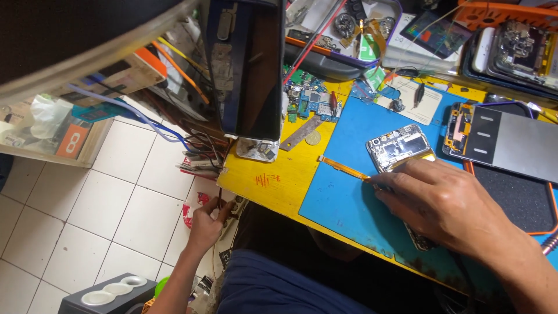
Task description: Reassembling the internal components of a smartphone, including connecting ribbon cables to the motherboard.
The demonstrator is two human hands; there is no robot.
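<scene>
One opened smartphone lay back-up on the blue work mat, its cover off so that the dark circuit board, small metal shields and camera cluster showed at the top end; its lower end ran under your palm. From its side a thin, flat orange flex ribbon stretched out leftward across the mat, ending in a small pale connector tab. Your right hand rested palm-down over the phone, knuckles raised, fingers drawn together and pressing on the phone's edge where the ribbon met it; whether the tips pinched the ribbon itself I cannot tell. Your left hand hung low beside the bench, well apart from the phone, wrist bent, fingers curled shut around dark cables below the edge of the yellow tabletop.

Farther out, a bare green-blue circuit board sat near the mat's top corner, a smooth grey metal plate lay to the right of the phone, and glossy white floor tiles spread below.
</scene>
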